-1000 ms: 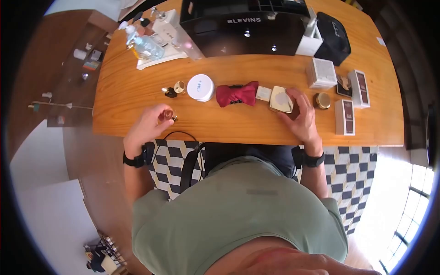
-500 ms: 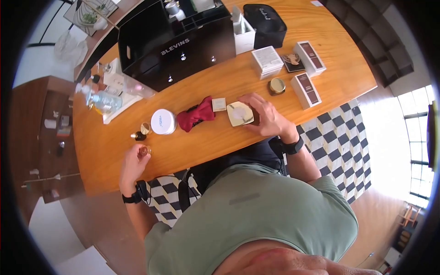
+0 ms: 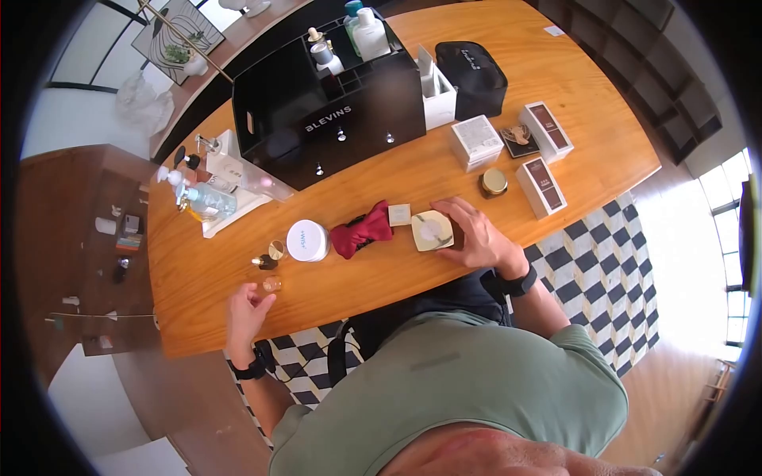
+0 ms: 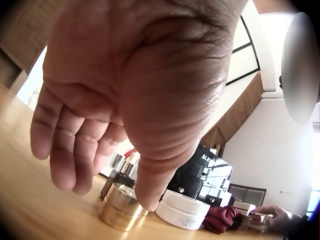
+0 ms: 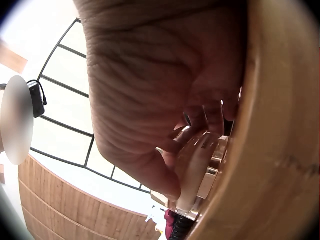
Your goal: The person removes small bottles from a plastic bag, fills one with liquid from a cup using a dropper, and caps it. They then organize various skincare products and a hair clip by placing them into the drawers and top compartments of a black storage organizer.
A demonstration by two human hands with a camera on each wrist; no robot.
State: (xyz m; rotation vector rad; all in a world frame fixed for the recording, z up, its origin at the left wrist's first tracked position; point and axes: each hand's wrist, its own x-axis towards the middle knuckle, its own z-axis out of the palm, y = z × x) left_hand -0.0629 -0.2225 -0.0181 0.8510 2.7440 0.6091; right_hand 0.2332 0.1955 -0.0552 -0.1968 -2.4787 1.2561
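My left hand (image 3: 248, 313) is beside a small gold jar (image 3: 272, 284) near the table's front left edge, its fingers loose and not curled round it. In the left wrist view the thumb (image 4: 149, 187) overlaps the edge of that jar. The right hand (image 3: 480, 236) holds a square cream-coloured container (image 3: 431, 230) on the table, thumb at its near side and fingers at its far side. Its glossy side (image 5: 192, 172) shows between thumb and fingers in the right wrist view. Left of it lie a small pale square box (image 3: 400, 214) and a dark red bow (image 3: 361, 230).
A white round jar (image 3: 308, 240) and a small dark bottle (image 3: 264, 261) stand near the left hand. Behind is a black organizer (image 3: 302, 127); pump bottles (image 3: 210, 198) stand on a white tray at left. Boxes (image 3: 542, 187) and a gold-lidded jar (image 3: 494, 182) stand at right.
The left hand has let go of the small gold jar, its fingers drawn back from it. My head view has swung round. The right hand keeps its hold on the square container.
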